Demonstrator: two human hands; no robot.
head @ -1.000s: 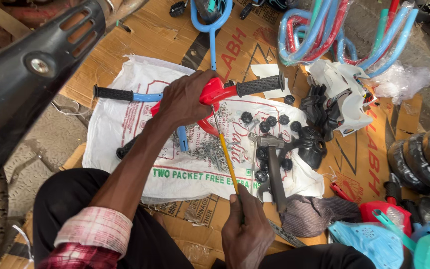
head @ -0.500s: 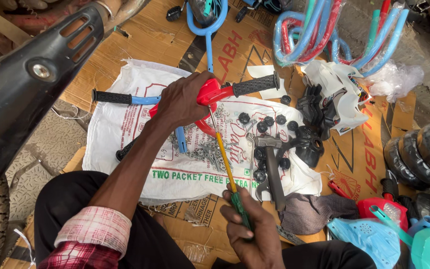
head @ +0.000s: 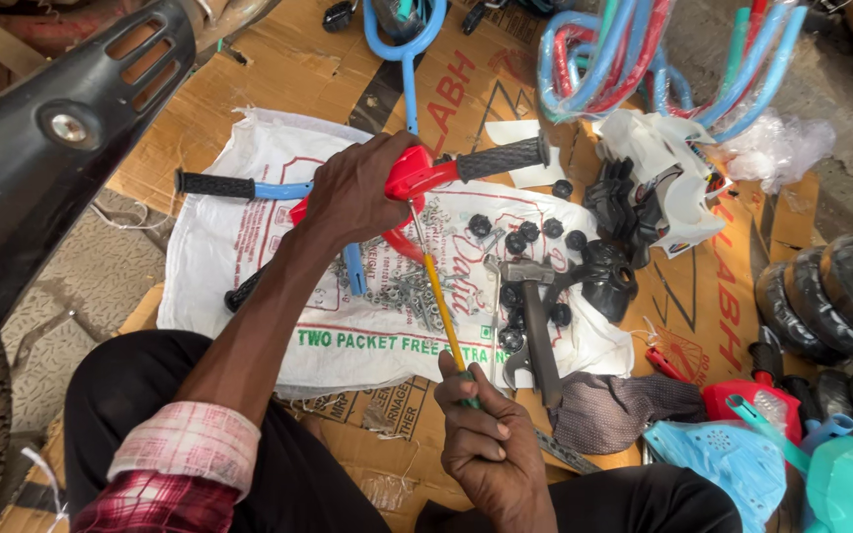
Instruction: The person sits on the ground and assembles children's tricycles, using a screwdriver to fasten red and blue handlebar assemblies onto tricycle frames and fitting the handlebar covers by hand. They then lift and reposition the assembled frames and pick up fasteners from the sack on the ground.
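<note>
The left hand [head: 359, 188] presses down on a red plastic handlebar piece [head: 415, 176], its fingers wrapped over the top of it, pinning it against a white woven sack [head: 249, 197] spread flat on sheets of cardboard [head: 466, 89] on the floor. A black rubber grip [head: 502, 158] sticks out of the red piece to one side. The right hand [head: 491, 444] sits lower, near the person's lap, fingers clamped round the green handle of a screwdriver [head: 443, 311] whose yellow shaft slants up so that the tip meets the red piece just beside the left hand.

The sack holds nothing inside that I can see; it serves as a mat. Loose on it lie black round knobs [head: 530, 237], a heap of small screws [head: 402, 291], a hammer [head: 535, 326] and a blue bar with a black grip [head: 239, 188]. Off to the side stand a bundle of coloured tubes [head: 644, 59], white plastic parts [head: 663, 168] and a row of black wheels [head: 841, 286].
</note>
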